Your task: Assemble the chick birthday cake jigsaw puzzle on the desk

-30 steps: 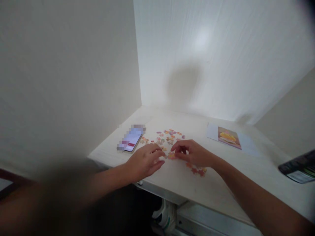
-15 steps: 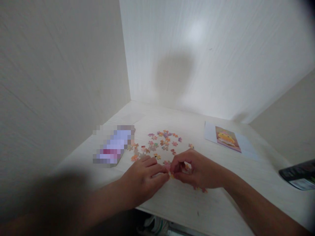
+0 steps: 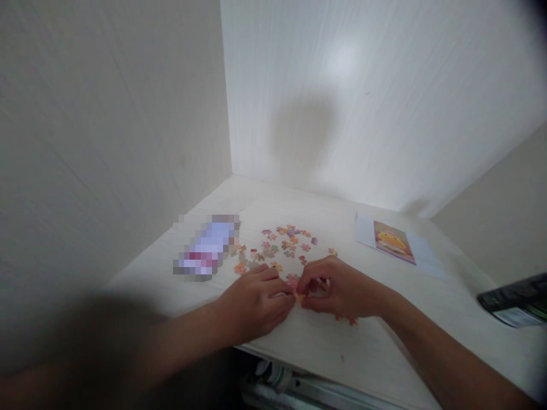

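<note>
1 head-worn view, facing forward and down, tabletop [image 3: 421, 296] near, back wall [image 3: 376, 125] beyond

"What do you notice?"
"At lower centre, the left hand [image 3: 258, 299] is palm-down, fingers bent."
"And beside it?"
"The right hand [image 3: 342, 286], which is pinching with thumb and forefinger."

Left hand [image 3: 258, 300], right hand [image 3: 345, 287] drawn closer together (visible gap earlier).
</note>
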The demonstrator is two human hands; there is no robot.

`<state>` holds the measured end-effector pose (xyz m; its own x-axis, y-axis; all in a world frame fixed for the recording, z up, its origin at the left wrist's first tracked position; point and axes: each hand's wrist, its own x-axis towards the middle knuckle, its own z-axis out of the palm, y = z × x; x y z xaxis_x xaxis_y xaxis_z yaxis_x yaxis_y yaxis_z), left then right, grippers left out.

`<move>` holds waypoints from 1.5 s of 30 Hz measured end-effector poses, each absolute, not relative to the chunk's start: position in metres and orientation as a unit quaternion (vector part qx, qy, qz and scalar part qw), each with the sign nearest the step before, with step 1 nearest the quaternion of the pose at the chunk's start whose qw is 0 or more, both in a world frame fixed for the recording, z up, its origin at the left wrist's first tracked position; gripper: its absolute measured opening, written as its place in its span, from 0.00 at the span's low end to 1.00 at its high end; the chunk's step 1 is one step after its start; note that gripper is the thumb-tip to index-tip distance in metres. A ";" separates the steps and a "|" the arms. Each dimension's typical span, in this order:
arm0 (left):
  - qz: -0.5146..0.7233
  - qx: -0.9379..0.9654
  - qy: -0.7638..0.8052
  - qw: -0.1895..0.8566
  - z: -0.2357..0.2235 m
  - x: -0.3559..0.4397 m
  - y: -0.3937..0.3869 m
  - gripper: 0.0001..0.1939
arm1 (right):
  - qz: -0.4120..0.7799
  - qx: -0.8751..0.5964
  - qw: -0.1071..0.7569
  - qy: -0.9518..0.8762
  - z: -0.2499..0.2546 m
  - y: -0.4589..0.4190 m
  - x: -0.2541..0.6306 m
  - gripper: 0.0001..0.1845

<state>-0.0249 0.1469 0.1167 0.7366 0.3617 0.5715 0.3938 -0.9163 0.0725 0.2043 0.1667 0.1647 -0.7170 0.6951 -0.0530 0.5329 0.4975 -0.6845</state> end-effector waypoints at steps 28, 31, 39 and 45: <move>-0.257 -0.929 -0.265 -0.011 0.118 -0.026 0.146 0.08 | 0.321 -0.401 0.085 -0.854 0.150 0.169 0.206 0.06; -0.270 -0.926 -0.264 -0.015 0.116 -0.028 0.145 0.08 | 0.322 -0.403 0.087 -0.852 0.149 0.169 0.205 0.07; -0.277 -0.925 -0.259 -0.033 0.114 -0.026 0.148 0.09 | 0.316 -0.410 0.097 -0.850 0.149 0.169 0.204 0.06; -0.292 -0.917 -0.262 -0.067 0.115 -0.022 0.152 0.10 | 0.322 -0.416 0.086 -0.846 0.150 0.169 0.202 0.07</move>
